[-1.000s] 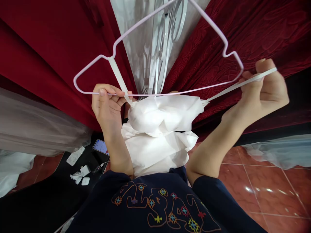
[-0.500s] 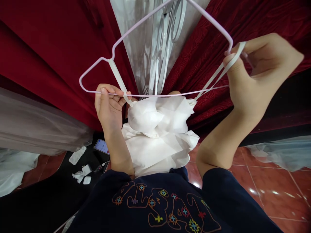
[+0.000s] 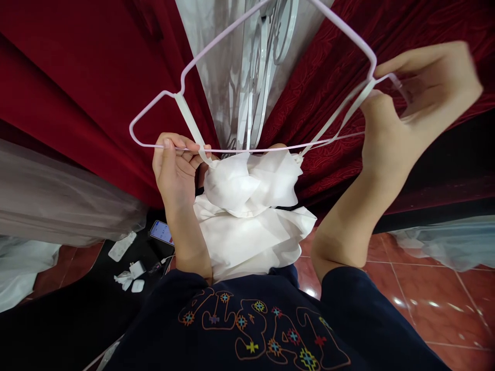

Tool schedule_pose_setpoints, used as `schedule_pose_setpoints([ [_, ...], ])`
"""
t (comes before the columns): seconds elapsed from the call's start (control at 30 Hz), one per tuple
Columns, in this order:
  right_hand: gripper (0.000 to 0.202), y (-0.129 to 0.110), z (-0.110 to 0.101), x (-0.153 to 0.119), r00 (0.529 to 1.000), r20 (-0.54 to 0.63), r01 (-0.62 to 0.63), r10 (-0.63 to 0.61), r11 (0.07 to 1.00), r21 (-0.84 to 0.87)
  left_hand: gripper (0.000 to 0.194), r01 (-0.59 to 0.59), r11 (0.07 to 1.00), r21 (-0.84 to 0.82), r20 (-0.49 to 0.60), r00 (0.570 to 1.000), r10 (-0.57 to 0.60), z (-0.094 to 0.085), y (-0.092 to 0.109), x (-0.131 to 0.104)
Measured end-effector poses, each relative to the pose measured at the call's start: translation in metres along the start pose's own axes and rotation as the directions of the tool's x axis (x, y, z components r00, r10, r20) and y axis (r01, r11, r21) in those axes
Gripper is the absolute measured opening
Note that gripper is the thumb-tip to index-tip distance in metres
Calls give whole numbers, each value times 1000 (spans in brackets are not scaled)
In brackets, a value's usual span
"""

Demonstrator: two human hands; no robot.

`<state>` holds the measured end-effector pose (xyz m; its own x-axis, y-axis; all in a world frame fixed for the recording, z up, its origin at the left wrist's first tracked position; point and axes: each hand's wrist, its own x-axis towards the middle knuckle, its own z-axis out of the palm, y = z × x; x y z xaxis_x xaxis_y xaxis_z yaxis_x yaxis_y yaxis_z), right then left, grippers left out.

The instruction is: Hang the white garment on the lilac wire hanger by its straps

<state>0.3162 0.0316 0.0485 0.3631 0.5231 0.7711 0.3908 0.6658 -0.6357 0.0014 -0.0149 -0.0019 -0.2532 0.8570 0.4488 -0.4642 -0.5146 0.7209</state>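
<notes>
- Light is falling unevenly, seemingly from above, leaving the middle bright and the outer parts dim.
- The white garment [image 3: 251, 239] is reflecting most strongly, its palest folds losing detail while soft grey shadows are lying between them.
- The left red curtain [image 3: 100, 72] is sinking into deep shade, and the lower left corner is going nearly black.
- The tiled floor [image 3: 429, 286] is throwing back small spots of white glare.
- A phone [image 3: 161, 232] is glowing bluish.
- The right hand [image 3: 433, 111] is blurring along its outer edge, while the left hand [image 3: 174, 165] is showing crisply.
- Wide-angle distortion is stretching shapes toward the edges.
</notes>
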Motion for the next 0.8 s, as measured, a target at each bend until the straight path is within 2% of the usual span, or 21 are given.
schedule_pose_setpoints([
  [0.1,23,-8,4,-14,979,-105,186,-175,977,108,29,14,1000,-9,3,1000,-14,-1,-1,0],
  [0.17,22,-16,7,-28,962,-189,221,-195,967,129,29,19,1000,20,-19,1000,-18,-1,-2,0],
  [0.23,21,-23,12,-44,973,-157,193,-167,967,166,30,22,998,64,-40,999,-19,1,-2,1],
  [0.27,20,-26,15,-54,989,-69,142,-131,972,189,31,22,996,86,-50,999,-18,2,-3,1],
  [0.3,20,-28,18,-63,994,69,70,-85,978,196,32,23,994,109,-57,998,-17,3,-3,1],
  [0.33,21,-29,21,-73,972,229,2,-44,983,182,34,23,991,133,-66,998,-14,3,-4,0],
  [0.4,21,-26,29,-92,872,490,-79,18,991,104,38,35,983,181,-90,996,-19,4,-5,0],
  [0.43,17,-24,33,-101,838,544,-84,36,994,64,41,47,978,202,-101,995,-27,4,-6,-1],
  [0.47,12,-20,38,-108,836,547,-81,48,996,37,42,63,974,219,-107,993,-40,3,-6,-1],
  [0.6,12,-8,52,-123,907,415,-92,64,995,46,39,109,969,222,-86,992,-92,-4,-6,-4],
  [0.7,7,-5,57,-122,900,431,-110,65,991,81,31,113,961,254,-64,993,-100,-12,-5,-5],
  [0.8,8,-3,60,-120,896,438,-112,71,991,68,29,159,902,401,-3,985,-173,-16,-3,-7],
])
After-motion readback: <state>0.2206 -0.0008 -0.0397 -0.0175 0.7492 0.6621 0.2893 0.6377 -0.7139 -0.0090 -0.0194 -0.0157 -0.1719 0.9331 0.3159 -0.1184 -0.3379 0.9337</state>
